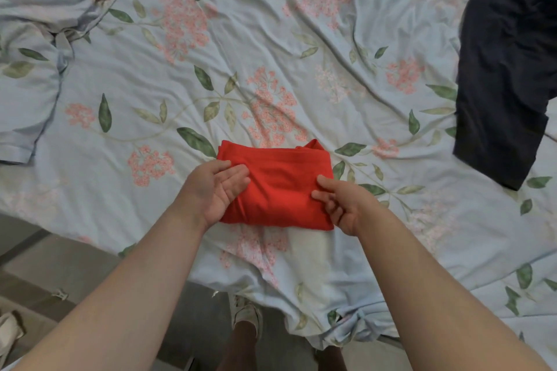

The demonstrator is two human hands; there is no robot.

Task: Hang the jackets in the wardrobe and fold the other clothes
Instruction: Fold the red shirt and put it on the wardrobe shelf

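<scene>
Pale blue garment [45, 39] at 10 o'clock on bed [301, 39]; left hand [214, 190] spread, fingers flat on left edge of folded red garment [280, 187], near centre toward 6 o'clock; right hand [340, 205] fingers curled at its right edge, pinch unclear; black garment [506, 69] at 2 o'clock

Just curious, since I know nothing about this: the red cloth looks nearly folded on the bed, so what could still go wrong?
1. The red cloth has a loose corner poking up at its far right, so the fold may spring open.
2. The flowered sheet under it is wrinkled, so the bundle may slump or lie crooked.
3. It lies near the bed's edge, with the floor just below; a careless nudge might drop it.
</scene>
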